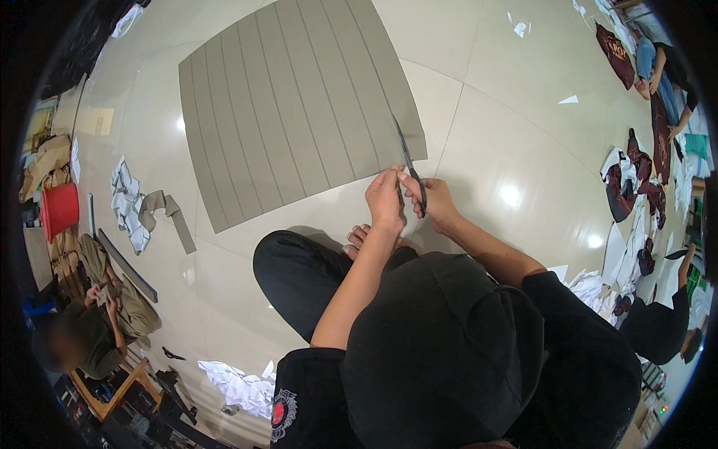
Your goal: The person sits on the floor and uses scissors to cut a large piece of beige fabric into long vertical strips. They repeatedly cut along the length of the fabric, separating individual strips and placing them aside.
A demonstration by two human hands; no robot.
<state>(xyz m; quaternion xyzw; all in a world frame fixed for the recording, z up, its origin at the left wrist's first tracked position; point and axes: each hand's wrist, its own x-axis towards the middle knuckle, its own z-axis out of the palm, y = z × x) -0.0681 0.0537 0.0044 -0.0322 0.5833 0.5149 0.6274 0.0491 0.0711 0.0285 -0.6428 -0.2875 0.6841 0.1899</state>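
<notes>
A large taupe sheet of cloth (277,112) with dark parallel lines lies flat on the floor ahead of me. My right hand (432,200) is closed around the handles of black scissors (407,153). Their blades point away from me, along the rightmost dark line at the sheet's near right corner. Just left of the scissors, my left hand (385,198) is closed at the near edge of the sheet, fingertips pinched on it. Part of that pinch is hidden by the fingers.
Crumpled white and taupe scraps (131,202) lie to the left, and a white pile (239,385) at the lower left. Another person (90,329) sits at the far left beside a long dark bar (127,263). Dark red cloth pieces (632,176) and other people are at the right.
</notes>
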